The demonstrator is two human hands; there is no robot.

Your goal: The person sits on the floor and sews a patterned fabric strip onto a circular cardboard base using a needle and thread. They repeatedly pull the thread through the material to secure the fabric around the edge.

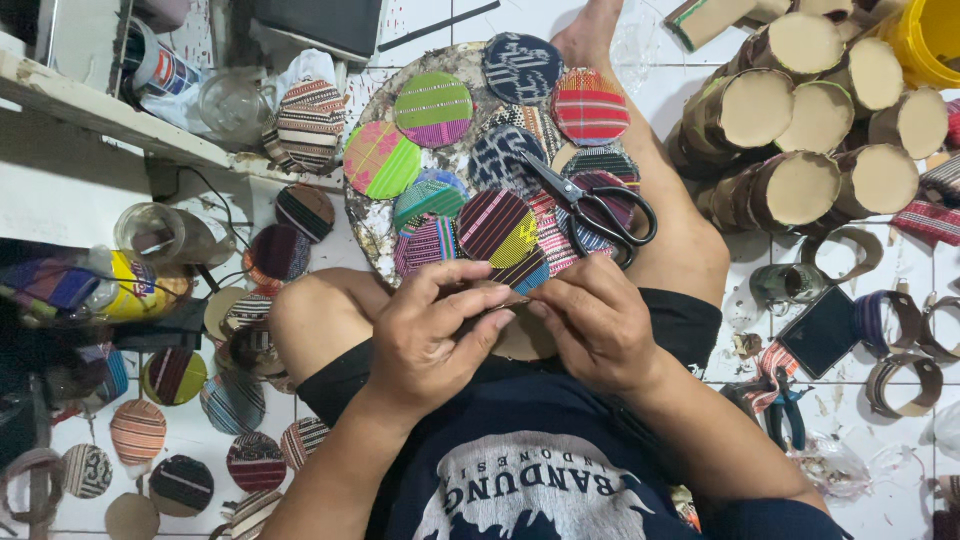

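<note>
Pinching a cardboard disc between them, left hand and right hand keep fingers curled shut — a slip could crease its edge, or knock the near scissors.

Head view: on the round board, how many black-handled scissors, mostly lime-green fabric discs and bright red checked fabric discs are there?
Black-handled scissors: 1
Mostly lime-green fabric discs: 2
Bright red checked fabric disc: 1
Total: 4

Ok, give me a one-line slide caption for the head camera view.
Left hand and right hand pinch a cardboard disc above fabric-covered rounds and scissors.
</note>
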